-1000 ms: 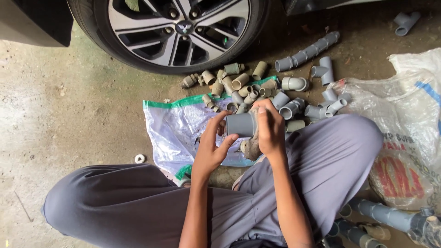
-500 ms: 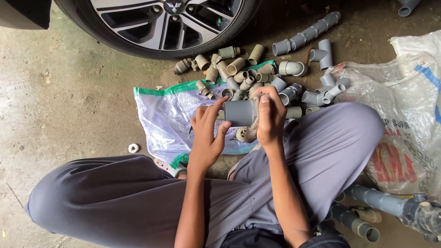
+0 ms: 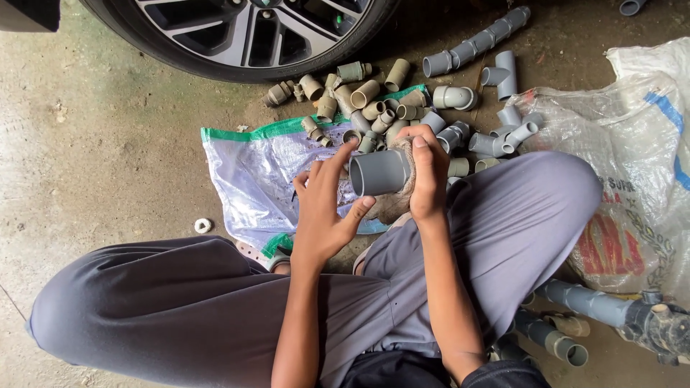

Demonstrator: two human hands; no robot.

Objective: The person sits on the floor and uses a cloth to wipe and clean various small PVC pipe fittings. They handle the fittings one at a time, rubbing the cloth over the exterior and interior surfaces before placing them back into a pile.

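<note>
At centre frame, above the lap: a short grey pipe coupling (image 3: 379,172) is held lying on its side, open mouth facing 9 o'clock.

Right hand (image 3: 428,176): curled closed over the coupling's far end, with a wad of brownish cloth (image 3: 395,203) pressed between palm and fitting. The cloth bulges out below the hand toward 6 o'clock.

Left hand (image 3: 323,208): partly open. Thumb tip touches the lower rim of the coupling's mouth; index finger reaches up to the upper rim. The other fingers are loosely bent and apart from the fitting. Contact at the rim only, no full grasp.

The person sits cross-legged in grey trousers (image 3: 180,309) on a concrete floor (image 3: 108,144). Knees at 8 and 3 o'clock from the hands.

Surroundings:
- At 12 o'clock from the hands, a loose heap of small fittings (image 3: 366,104), some grey, some dirty tan, lying partly on a woven plastic sack (image 3: 251,172) with a green edge. The sack spreads flat toward 9 o'clock.
- At 1 o'clock, a row of joined grey pipe sections (image 3: 474,47) and a tee piece (image 3: 499,72).
- At 11 to 12 o'clock, top edge, a car tyre with alloy wheel (image 3: 244,36).
- At 3 o'clock, a large white sack (image 3: 640,158), crumpled.
- At 4 to 5 o'clock, longer grey pipe pieces (image 3: 586,302) on the floor beside the knee.
- At 9 o'clock, a small white ring (image 3: 203,225) on the concrete, well apart from the hands.
</note>
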